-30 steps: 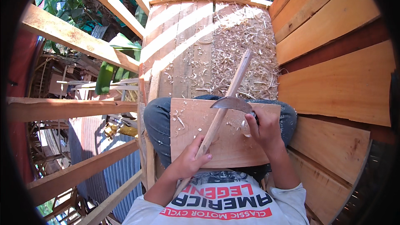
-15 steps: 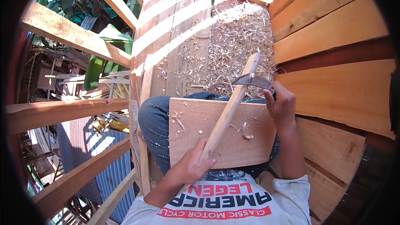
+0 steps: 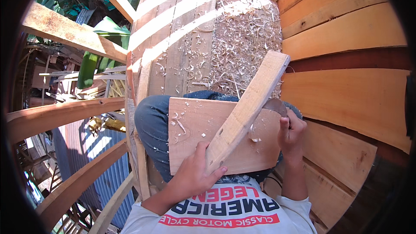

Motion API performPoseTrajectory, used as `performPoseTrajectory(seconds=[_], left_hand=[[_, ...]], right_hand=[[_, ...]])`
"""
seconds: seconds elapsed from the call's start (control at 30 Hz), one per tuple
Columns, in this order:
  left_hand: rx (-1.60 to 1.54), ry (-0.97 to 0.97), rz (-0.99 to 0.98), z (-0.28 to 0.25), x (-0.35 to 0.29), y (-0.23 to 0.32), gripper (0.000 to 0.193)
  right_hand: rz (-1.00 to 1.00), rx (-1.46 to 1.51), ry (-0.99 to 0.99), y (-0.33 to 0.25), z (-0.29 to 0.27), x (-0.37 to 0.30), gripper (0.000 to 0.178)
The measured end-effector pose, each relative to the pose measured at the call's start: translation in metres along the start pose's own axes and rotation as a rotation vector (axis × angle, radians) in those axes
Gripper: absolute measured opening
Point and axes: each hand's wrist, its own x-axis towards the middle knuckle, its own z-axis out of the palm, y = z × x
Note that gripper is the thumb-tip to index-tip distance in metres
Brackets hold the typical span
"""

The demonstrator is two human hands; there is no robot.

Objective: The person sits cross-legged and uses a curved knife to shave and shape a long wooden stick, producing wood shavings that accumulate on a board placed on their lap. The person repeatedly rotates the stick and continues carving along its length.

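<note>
My left hand [image 3: 197, 169] is closed round the near end of a long wooden stick [image 3: 247, 106], which slants up and away to the right, its broad face showing. In my right hand [image 3: 293, 131] is a knife with a curved, dark blade [image 3: 276, 105]; its handle is hidden in the fist. The blade sits at the stick's right edge, partly behind it, and I cannot tell whether it touches. Under both lies a flat board [image 3: 195, 134] across my lap, with a few curled shavings [image 3: 255, 135] on it.
Wood shavings [image 3: 247, 30] cover much of the plank floor [image 3: 173, 69] ahead. A wall of overlapping planks [image 3: 342, 91] rises on the right. Wooden railing bars [image 3: 65, 115] stand on the left, with corrugated metal sheets [image 3: 110, 164] and stacked timber beyond and below.
The stick has been turned so that its broad face shows, and its far end has swung right. My right hand has drawn the knife nearer, down along the stick.
</note>
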Motion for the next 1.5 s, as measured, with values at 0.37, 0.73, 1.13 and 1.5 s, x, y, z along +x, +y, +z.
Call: performPoseTrajectory(seconds=[0.37, 0.73, 1.13, 1.5], left_hand=[[0.4, 0.259, 0.091, 0.009, -0.002, -0.002, 0.066], [0.469, 0.3, 0.096, 0.02, -0.006, -0.014, 0.076], [0.456, 0.313, 0.103, 0.021, -0.006, -0.017, 0.077], [0.51, 0.245, 0.028, 0.021, -0.007, -0.013, 0.082]], right_hand=[[-0.072, -0.198, -0.181, -0.014, -0.004, -0.019, 0.043], [-0.138, -0.395, -0.264, -0.011, 0.001, -0.015, 0.045], [-0.147, -0.485, -0.145, 0.007, 0.008, 0.019, 0.053], [0.181, -0.611, 0.006, 0.04, -0.007, 0.077, 0.06]])
